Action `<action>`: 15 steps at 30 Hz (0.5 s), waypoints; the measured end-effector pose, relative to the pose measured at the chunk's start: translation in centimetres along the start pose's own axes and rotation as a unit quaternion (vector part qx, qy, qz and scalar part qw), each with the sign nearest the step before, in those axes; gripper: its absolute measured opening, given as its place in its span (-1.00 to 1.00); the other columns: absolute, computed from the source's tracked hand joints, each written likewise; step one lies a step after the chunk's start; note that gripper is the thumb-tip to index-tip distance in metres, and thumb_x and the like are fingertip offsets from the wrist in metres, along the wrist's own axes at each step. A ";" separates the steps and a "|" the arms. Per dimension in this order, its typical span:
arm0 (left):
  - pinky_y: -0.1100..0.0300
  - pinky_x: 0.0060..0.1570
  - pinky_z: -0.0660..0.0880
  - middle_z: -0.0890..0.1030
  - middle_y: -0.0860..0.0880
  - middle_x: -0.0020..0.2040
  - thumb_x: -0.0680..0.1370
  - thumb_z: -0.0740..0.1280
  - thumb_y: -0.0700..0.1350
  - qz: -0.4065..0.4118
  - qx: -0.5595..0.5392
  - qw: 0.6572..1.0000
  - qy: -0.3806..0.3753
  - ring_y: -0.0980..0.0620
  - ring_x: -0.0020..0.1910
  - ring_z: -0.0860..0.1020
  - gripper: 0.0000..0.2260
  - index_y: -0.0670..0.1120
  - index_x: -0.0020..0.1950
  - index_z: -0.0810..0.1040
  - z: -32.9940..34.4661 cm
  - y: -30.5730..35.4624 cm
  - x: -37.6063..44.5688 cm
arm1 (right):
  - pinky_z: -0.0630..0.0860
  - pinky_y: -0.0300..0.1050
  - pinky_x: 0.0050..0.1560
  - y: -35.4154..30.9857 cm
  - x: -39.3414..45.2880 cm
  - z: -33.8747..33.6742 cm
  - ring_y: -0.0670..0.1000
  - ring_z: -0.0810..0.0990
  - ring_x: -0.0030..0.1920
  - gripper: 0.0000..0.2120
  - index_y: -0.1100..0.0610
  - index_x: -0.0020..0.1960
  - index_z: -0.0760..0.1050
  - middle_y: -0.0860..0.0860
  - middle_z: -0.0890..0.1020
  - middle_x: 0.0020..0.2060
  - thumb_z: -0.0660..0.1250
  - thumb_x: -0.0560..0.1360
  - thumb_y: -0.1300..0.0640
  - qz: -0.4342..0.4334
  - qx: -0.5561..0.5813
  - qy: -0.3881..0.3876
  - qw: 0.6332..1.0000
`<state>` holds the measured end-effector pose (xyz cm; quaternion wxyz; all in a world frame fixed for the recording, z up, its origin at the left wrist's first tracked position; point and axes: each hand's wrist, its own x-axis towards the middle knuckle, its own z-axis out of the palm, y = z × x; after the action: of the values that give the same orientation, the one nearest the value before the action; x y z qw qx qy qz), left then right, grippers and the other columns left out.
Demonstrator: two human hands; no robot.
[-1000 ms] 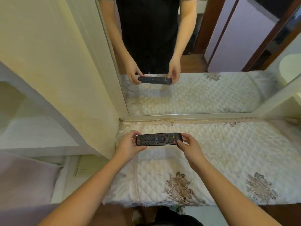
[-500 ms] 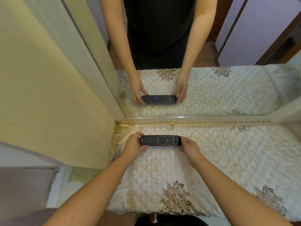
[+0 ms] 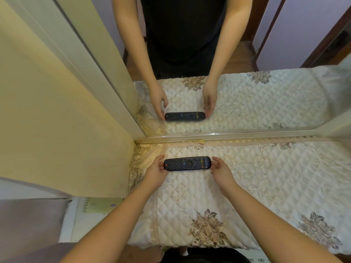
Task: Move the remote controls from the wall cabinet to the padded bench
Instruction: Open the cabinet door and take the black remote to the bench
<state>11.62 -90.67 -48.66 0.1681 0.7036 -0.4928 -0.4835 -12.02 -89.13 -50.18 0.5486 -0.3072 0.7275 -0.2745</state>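
Black plastic: the remote control [image 3: 187, 163] lies flat, buttons up, on the quilted tabletop [image 3: 266, 186], far side, near the mirror [image 3: 247, 103].
Left grip: left hand [image 3: 155, 172] curls round the remote's left end.
Right grip: right hand [image 3: 222, 172] loose, fingers relaxed, just beside the right end; contact unclear.
Progress: one remote delivered, release pending; the cabinet is out of sight, so any others are unknown.
Writing: none legible.

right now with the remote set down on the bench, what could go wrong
1. The remote control lies on the soft quilted padded bench, so it may rock or shift as the left hand lets go.
2. The right hand sits just off its end; a careless withdrawal could nudge it.
3. It lies close to the mirror, which a push could make it strike.
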 end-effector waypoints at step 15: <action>0.18 0.13 0.45 0.41 -0.09 0.42 0.49 0.26 -0.34 -0.009 -0.038 0.999 0.000 0.03 0.37 0.40 -0.44 -0.02 0.46 0.27 0.6 -0.8 -1.3 | 0.38 0.08 0.35 0.1 -1.9 -0.3 0.07 0.40 0.37 -0.54 0.06 0.49 0.21 0.03 0.37 0.43 0.06 0.60 0.25 -0.007 -0.029 -0.024 0.999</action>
<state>11.50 -89.07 -48.81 0.1905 0.7015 -0.4673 -0.5033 -11.94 -87.57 -48.97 0.5552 -0.3345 0.7196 -0.2492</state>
